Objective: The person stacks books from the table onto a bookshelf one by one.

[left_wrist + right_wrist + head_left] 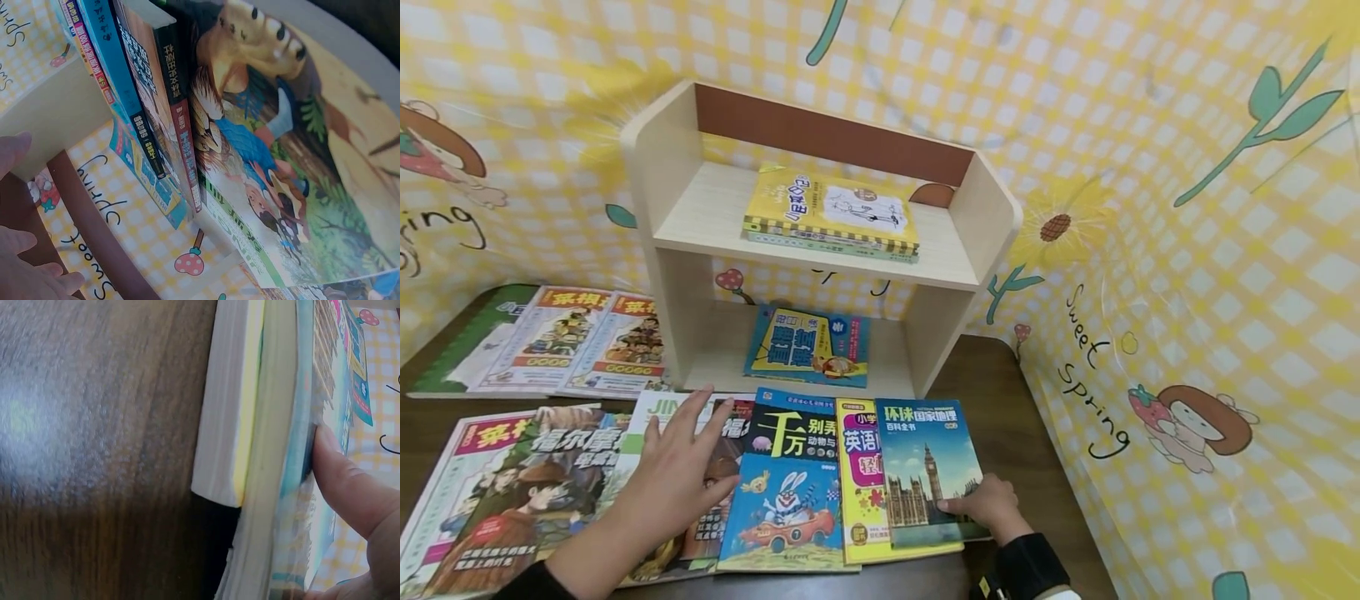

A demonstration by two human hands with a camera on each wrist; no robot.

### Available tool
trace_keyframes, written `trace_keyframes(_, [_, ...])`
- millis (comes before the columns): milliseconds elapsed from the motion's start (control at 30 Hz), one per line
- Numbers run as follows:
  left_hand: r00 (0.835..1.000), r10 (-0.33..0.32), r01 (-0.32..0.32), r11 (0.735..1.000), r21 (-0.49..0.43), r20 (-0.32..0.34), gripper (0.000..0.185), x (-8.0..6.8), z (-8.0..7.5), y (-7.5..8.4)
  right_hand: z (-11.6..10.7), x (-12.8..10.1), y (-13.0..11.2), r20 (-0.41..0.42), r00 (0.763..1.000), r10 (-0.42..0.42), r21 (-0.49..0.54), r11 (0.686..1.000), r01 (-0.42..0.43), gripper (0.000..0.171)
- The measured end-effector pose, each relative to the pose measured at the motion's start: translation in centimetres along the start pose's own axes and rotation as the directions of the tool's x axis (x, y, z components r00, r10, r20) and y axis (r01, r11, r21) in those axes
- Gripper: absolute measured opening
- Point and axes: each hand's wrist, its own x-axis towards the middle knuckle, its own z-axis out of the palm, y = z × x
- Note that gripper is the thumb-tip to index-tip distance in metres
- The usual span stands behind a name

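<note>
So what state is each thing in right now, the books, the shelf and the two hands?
Left hand: fingers spread, resting flat on the overlapping books.
Right hand: pinching the lower right corner of the geography book.
Geography book: lying on top of the yellow book, closed.
Rabbit book: flat on the table, closed.
Wooden shelf: upright; yellow stack on the upper board, blue book below.

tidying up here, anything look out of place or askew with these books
Nothing damaged or spilled. The row of books under the left hand overlaps unevenly, and the right hand grips the geography book lying on the yellow book.
</note>
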Motion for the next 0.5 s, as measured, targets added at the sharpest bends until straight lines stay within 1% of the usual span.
trace_keyframes(67, [1.000,-0.007,0.007,1.000,-0.007,0.003,0.093,0.0,0.1,0.1,0.1,-0.1,0.0,0.004,1.000,-0.001,0.046,0.999,0.001,0.099])
trace_keyframes(133, [1.000,-0.014,0.014,1.000,-0.013,0.009,0.094,0.1,0.2,0.1,0.1,-0.1,0.1,0.014,1.000,-0.006,0.122,0.992,0.004,0.102])
trace_keyframes(233, [0.999,-0.026,0.027,0.999,-0.031,0.032,0.094,0.2,0.5,0.2,0.3,-0.2,0.4,0.031,0.999,-0.011,0.245,0.970,0.003,0.104])
trace_keyframes(333, [0.998,-0.029,0.032,0.999,-0.044,0.052,0.096,0.3,0.7,0.5,0.3,-0.2,0.8,0.046,0.999,-0.019,0.328,0.945,0.003,0.104])
trace_keyframes(433, [0.998,-0.023,0.026,0.998,-0.056,0.053,0.096,0.3,0.8,0.7,0.2,-0.2,1.2,0.042,0.998,-0.052,0.385,0.922,0.032,0.096])
trace_keyframes(500, [0.998,-0.019,0.023,0.998,-0.066,0.052,0.097,0.4,0.8,0.9,0.1,-0.3,1.6,0.033,0.996,-0.082,0.424,0.904,0.060,0.084])
